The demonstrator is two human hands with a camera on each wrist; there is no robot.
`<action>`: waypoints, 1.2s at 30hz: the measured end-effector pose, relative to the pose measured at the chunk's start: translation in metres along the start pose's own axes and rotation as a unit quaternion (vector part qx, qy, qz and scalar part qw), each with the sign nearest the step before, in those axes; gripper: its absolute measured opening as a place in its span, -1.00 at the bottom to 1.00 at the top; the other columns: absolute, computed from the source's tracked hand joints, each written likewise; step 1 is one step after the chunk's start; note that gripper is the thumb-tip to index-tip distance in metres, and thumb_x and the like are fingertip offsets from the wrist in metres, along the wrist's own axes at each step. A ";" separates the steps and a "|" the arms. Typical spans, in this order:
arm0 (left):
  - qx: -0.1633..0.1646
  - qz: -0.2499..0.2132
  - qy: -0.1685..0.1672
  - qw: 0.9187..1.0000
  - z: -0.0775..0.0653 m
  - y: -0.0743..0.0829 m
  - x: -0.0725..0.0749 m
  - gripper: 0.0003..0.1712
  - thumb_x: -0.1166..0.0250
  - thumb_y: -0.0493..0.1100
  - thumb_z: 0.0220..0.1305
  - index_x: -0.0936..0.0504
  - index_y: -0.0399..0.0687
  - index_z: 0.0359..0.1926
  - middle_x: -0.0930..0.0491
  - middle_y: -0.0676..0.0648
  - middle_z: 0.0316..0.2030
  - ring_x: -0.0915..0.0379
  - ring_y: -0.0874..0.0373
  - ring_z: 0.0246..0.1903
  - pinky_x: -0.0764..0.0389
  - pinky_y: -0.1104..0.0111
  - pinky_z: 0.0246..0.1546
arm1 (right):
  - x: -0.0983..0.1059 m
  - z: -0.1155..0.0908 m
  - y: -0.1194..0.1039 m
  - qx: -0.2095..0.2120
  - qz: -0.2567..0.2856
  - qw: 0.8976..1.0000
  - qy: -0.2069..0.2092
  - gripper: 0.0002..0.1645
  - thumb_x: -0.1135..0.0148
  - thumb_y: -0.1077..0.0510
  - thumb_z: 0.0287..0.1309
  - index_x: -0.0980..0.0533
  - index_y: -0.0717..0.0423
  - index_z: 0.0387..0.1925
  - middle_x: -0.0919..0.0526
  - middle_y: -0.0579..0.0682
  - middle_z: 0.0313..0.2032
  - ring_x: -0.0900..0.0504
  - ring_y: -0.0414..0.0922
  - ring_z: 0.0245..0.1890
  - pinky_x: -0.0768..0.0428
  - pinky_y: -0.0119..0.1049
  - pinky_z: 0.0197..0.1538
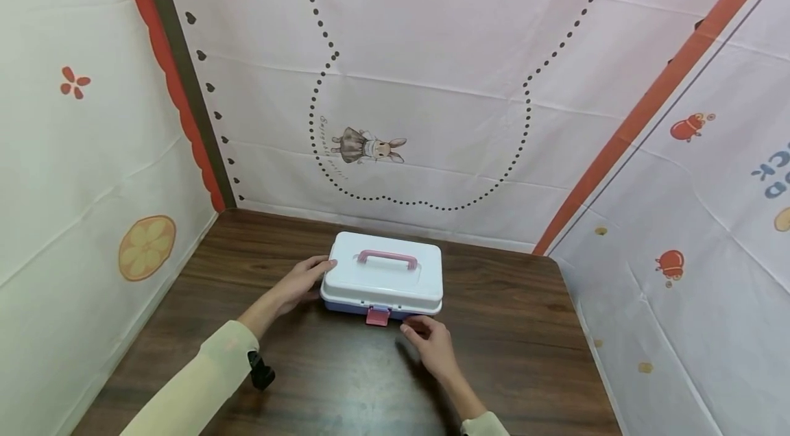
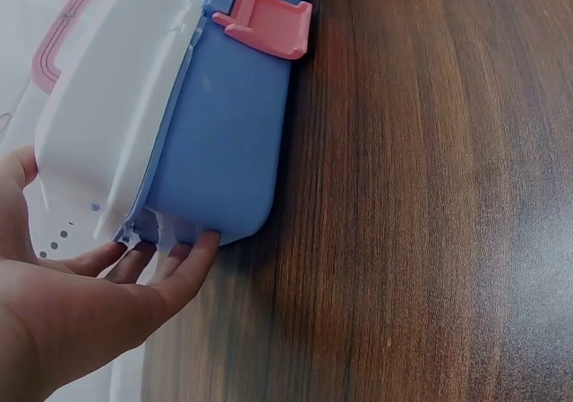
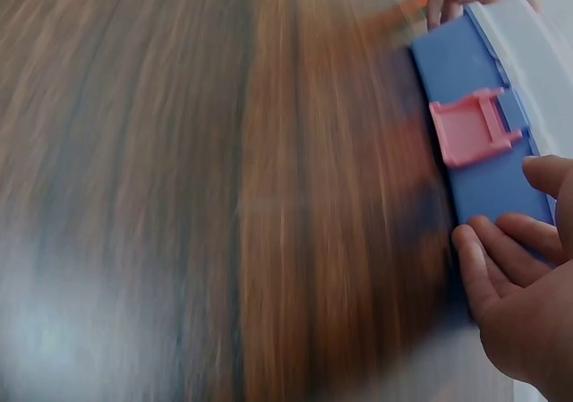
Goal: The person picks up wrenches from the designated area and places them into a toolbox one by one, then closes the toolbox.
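Observation:
A plastic storage box (image 1: 382, 288) with a white lid (image 1: 345, 264), a blue base (image 2: 224, 124) and a pink carry handle (image 1: 387, 258) sits on the table. Its pink front latch (image 1: 378, 317) is flipped outward, and the lid lies down over the base. My left hand (image 1: 304, 280) holds the box's left end, thumb on the lid's edge and fingers against the side below the rim. At the front face, right of the latch, my right hand (image 1: 432, 343) touches the blue base with its fingertips; its thumb stands apart from the fingers (image 3: 506, 241).
The dark wooden table (image 1: 345, 381) extends around the box. A printed white cloth (image 1: 432, 114) hangs behind it, with further cloth walls at left (image 1: 74, 168) and right (image 1: 697, 216). A black strap device (image 1: 260, 371) sits at the left sleeve.

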State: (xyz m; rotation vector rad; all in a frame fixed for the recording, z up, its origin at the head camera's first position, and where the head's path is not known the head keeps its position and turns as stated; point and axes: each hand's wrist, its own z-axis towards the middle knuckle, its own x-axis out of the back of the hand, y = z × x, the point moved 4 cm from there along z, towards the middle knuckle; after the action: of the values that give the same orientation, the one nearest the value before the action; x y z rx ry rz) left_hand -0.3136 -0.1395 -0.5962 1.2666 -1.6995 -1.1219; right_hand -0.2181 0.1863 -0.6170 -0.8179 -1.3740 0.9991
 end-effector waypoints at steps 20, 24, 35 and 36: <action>-0.003 0.025 0.037 0.999 0.003 -0.006 -0.002 0.06 -0.27 0.48 0.36 -0.25 -0.05 0.61 -0.39 -0.33 0.42 -0.55 -0.07 0.11 -0.74 0.12 -0.03 | -0.034 0.003 -0.011 0.006 0.073 0.997 -0.032 -0.67 -0.46 0.24 0.32 -0.68 0.35 0.05 -0.79 0.24 -0.06 -0.76 0.09 -0.03 -0.70 -0.44 -0.02; -0.003 0.022 0.039 0.999 0.003 -0.008 -0.001 0.08 -0.27 0.51 0.34 -0.25 -0.03 0.61 -0.38 -0.32 0.44 -0.55 -0.06 0.14 -0.73 0.09 0.02 | -0.034 0.001 -0.010 0.008 0.082 0.996 -0.046 -0.62 -0.48 0.25 0.29 -0.66 0.37 0.08 -0.78 0.21 -0.12 -0.75 0.00 -0.10 -0.70 -0.43 -0.06; -0.009 0.026 0.035 0.999 0.004 -0.010 0.000 0.09 -0.25 0.53 0.34 -0.24 -0.03 0.61 -0.36 -0.32 0.45 -0.55 -0.06 0.15 -0.72 0.05 0.07 | -0.036 -0.001 -0.017 0.014 0.111 0.991 -0.070 -0.52 -0.51 0.32 0.19 -0.60 0.46 0.11 -0.70 0.18 -0.21 -0.66 -0.14 -0.22 -0.70 -0.44 -0.15; -0.008 0.028 0.035 0.999 0.005 -0.010 0.000 0.10 -0.25 0.54 0.34 -0.24 -0.03 0.61 -0.36 -0.32 0.45 -0.55 -0.06 0.14 -0.72 0.06 0.06 | -0.036 -0.001 -0.018 0.014 0.115 0.991 -0.072 -0.51 -0.50 0.32 0.19 -0.59 0.47 0.11 -0.70 0.19 -0.21 -0.66 -0.14 -0.22 -0.70 -0.45 -0.14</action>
State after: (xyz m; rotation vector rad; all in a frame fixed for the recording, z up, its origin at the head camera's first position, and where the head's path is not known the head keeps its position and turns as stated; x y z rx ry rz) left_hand -0.3145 -0.1402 -0.6070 1.2275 -1.6604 -1.0446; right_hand -0.2129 0.1463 -0.6146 -0.9134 -1.4062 1.2742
